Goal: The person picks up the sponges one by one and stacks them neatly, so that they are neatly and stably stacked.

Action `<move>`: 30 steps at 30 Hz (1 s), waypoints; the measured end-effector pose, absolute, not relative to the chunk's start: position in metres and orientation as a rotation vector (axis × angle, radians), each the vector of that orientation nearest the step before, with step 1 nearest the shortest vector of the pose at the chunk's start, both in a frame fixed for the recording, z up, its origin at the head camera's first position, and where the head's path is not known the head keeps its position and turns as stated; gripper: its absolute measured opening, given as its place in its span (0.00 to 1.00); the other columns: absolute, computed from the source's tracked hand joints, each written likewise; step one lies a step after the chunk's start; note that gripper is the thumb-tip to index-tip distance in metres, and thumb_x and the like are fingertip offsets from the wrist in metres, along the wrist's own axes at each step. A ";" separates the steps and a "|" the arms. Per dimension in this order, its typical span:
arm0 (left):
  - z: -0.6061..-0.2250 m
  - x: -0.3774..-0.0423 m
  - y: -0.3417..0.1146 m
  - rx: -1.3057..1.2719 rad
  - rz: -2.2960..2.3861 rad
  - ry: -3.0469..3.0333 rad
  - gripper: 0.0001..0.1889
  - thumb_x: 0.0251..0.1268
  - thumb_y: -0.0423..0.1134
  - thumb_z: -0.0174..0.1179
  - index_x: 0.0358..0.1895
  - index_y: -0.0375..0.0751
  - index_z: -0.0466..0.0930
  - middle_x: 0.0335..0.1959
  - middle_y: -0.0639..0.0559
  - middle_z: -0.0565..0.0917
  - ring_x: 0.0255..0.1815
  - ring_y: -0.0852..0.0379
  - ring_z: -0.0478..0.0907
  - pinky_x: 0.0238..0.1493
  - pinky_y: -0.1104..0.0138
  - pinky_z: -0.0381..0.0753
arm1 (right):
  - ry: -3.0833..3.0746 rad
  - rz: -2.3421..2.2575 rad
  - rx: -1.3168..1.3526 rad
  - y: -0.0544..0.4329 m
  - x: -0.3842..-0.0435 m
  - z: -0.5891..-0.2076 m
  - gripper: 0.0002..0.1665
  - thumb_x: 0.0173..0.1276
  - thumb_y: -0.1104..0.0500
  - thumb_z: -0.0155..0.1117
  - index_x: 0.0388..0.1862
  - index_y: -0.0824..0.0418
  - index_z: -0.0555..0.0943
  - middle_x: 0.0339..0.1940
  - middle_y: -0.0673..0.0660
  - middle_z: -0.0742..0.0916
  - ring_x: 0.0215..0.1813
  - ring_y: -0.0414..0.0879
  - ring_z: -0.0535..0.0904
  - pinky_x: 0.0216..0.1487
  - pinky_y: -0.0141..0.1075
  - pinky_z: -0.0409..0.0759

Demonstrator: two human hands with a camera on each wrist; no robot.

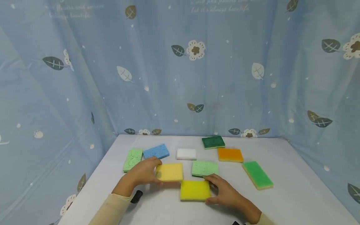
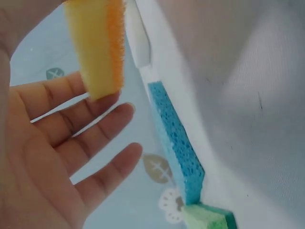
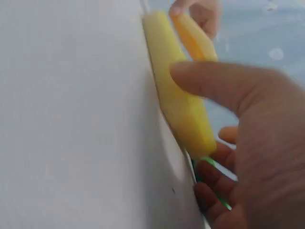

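My left hand (image 1: pixel 146 171) pinches the pale sponge (image 1: pixel 172 172), my right hand (image 1: pixel 226 193) the bright sponge (image 1: pixel 194 191); probably light, squashy, best held by edges.

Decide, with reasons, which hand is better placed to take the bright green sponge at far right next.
Probably the right hand: it is nearer the bright green sponge, though it must first release the bright yellow sponge. The left hand is farther off, holding the pale yellow sponge raised.

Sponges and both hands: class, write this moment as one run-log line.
left hand: holds pale yellow sponge above table | right hand: grips bright yellow sponge | lying on table: blue sponge, white block
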State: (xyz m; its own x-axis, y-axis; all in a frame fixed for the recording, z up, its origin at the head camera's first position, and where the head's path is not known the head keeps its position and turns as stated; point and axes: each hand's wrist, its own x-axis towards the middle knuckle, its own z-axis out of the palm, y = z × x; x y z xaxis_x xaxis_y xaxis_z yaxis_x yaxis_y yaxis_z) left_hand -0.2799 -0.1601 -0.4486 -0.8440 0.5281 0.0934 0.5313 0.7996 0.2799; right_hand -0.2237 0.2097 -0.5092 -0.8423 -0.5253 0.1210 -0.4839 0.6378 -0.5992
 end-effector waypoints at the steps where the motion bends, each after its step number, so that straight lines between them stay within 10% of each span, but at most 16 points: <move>1: -0.450 -0.279 -0.159 -0.875 -0.472 -2.966 0.40 0.34 0.60 0.78 0.54 0.43 0.78 0.48 0.57 0.78 0.46 0.58 0.75 0.50 0.58 0.76 | 2.776 -1.037 -0.852 0.209 -0.223 -0.513 0.50 0.51 0.36 0.75 0.69 0.54 0.71 0.59 0.44 0.76 0.57 0.40 0.73 0.59 0.43 0.73; 30: -0.457 -0.263 -0.122 -1.189 -0.415 -2.769 0.39 0.52 0.72 0.61 0.58 0.44 0.76 0.49 0.59 0.79 0.49 0.61 0.76 0.52 0.60 0.77 | 2.746 -1.251 -0.717 0.207 -0.226 -0.521 0.47 0.47 0.35 0.76 0.65 0.50 0.73 0.58 0.42 0.78 0.55 0.40 0.75 0.56 0.39 0.75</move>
